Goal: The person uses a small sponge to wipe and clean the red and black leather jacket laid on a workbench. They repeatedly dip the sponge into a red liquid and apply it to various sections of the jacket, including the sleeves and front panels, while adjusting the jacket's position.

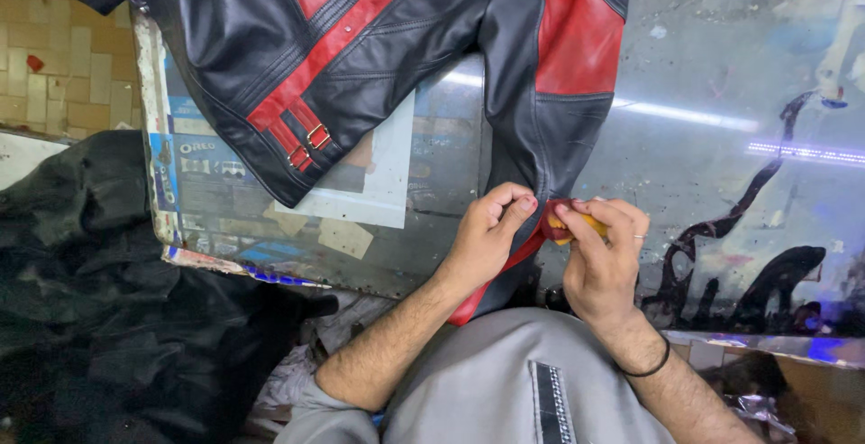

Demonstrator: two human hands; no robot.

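1. We see a black and red leather jacket (378, 39) spread over a glass-topped table (721, 165), one sleeve (554, 93) running down toward the person at the near edge.
2. The left hand (487, 232) is curled closed, thumb and forefinger pinching the end of the sleeve where its red lining (505, 268) turns out.
3. The right hand (602, 255) is likewise closed, its fingers wrapped round a small yellow object (577, 225) held against the same cuff; we cannot tell what the object is.
4. The two hands sit just beside each other, both touching the cuff, which hangs over the table edge above the person's lap.
5. We judge the step in hand to be close work on the cuff, with the left hand steadying the leather while the right applies the yellow object.
6. The next move, in our judgement, calls for keeping the cuff taut and working along its edge without losing the pinch.
7. A heap of black fabric (99, 291) lies on the left, below the table.
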